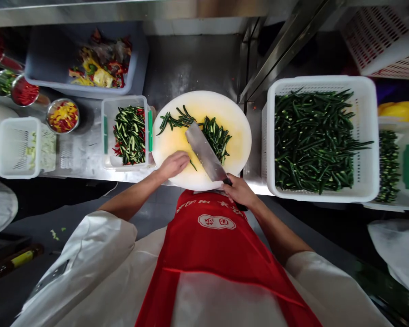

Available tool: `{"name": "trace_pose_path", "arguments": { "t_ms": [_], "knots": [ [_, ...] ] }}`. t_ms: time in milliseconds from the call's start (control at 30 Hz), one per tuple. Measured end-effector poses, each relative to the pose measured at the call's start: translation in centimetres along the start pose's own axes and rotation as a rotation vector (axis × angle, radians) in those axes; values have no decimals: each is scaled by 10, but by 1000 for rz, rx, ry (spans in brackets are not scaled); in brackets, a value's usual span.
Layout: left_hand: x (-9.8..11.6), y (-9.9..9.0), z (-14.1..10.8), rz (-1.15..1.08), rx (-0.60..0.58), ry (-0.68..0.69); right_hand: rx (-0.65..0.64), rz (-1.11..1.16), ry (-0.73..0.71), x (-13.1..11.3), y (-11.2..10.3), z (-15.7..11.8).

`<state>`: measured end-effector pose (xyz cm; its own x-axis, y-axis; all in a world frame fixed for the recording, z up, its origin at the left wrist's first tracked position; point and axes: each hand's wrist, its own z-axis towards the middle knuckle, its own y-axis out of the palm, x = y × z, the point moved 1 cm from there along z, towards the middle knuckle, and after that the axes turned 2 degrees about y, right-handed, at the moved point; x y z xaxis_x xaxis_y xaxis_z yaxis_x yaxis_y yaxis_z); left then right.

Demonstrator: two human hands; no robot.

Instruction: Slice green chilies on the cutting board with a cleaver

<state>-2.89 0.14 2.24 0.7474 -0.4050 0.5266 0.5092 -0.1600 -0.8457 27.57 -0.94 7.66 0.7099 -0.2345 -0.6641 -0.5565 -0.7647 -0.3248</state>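
- Green peppers (182, 119): they lie on the cutting board (240, 136), a few slender lengths fanned at the upper left; I judge they slice most evenly when gathered parallel, with their ends level.
- Pile of pieces (218, 138): it sits just right of the blade; keeping it apart from the uncut lengths should prevent a second cut.
- Cleaver (207, 154): it slants across the board, its tip beside the peppers; a flat, steady blade with short strokes seems best.
- Right hand (241, 190): I have it closed around the cleaver's handle at the board's near edge; a firm grip should keep the blade from rolling.
- Left hand (174, 164): my fingers are curled over the board beside a lone green strip (193, 165); I cannot tell whether they pinch anything. Tucked fingertips suit the guiding side.
- Appearance: the peppers are dark green, glossy and thin; the pile shows paler cut faces.
- Surroundings: on the counter (194, 59), a clear container (109, 159) at left holds green pieces over red ones; a white basket (322, 196) at right is heaped with green peppers.
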Motion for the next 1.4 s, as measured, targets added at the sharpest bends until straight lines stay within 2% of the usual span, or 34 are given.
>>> {"name": "trace_pose_path", "arguments": {
  "t_ms": [100,133,200,267,333,500,633,700,800,900,1000,1067,1300,1400],
  "knots": [
    [-30,-39,23,150,199,-333,40,-71,-65,8,-16,-22],
    [-40,-50,31,207,221,-446,21,-104,-83,10,-20,-29],
    [-57,-63,48,298,163,-604,-54,-161,-122,13,-23,-38],
    [-65,-65,59,346,70,-679,-121,-194,-158,14,-22,-41],
    [-65,-59,62,357,24,-729,-141,-192,-163,16,-20,-39],
    [-48,-45,41,285,-13,-792,-13,-132,-70,25,-23,-30],
    [-21,-32,13,165,-35,-777,23,-130,-48,26,-28,-26],
    [-5,-21,1,89,-24,-709,26,-146,-48,25,-28,-24],
    [18,-1,-10,-33,-18,-484,36,-180,-54,21,-28,-24],
    [31,14,-13,-95,-24,-241,1,-236,-81,16,-28,-27],
    [33,22,-12,-89,-20,-83,-67,-282,-92,6,-30,-33],
    [30,24,-12,-70,-7,-31,-112,-287,-82,-1,-33,-39],
    [24,29,-13,-33,61,40,-195,-286,2,-18,-43,-62],
    [23,31,-13,-45,67,58,-188,-307,15,-18,-39,-62]
  ]
}}
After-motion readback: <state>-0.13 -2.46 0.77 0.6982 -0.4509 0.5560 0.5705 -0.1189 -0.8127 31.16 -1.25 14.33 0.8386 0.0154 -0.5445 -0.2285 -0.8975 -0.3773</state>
